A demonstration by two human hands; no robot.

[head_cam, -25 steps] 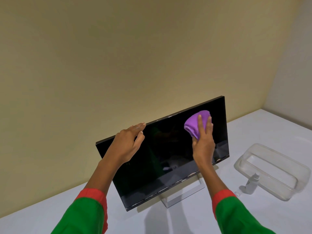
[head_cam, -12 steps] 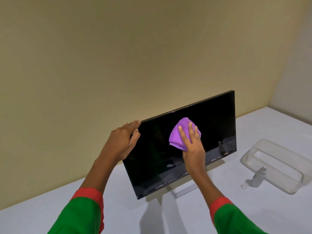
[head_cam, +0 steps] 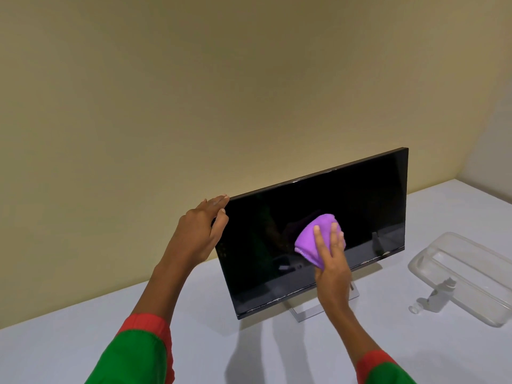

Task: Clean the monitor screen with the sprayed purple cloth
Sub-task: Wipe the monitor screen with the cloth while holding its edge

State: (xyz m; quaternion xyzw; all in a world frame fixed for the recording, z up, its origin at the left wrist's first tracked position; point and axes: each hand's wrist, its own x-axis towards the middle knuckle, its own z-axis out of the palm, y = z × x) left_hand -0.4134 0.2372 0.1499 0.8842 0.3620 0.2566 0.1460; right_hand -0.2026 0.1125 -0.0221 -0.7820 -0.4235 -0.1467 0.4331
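A black monitor (head_cam: 360,195) stands on a silver stand on the white table, its screen dark and facing me. My right hand (head_cam: 331,259) presses a bunched purple cloth (head_cam: 311,239) flat against the lower middle of the screen, fingers spread over it. My left hand (head_cam: 202,231) grips the monitor's upper left corner, fingers over the top edge and thumb on the front bezel. Both forearms wear green sleeves with red cuffs.
A clear plastic tray (head_cam: 476,261) lies on the table (head_cam: 69,342) to the right of the monitor. A small clear spray bottle (head_cam: 440,296) lies in front of the tray, its cap (head_cam: 414,309) beside it. A beige wall rises close behind.
My right hand has carried the cloth from the screen's upper right down and left to its lower middle. My left hand stays on the top left corner. The view has shifted left.
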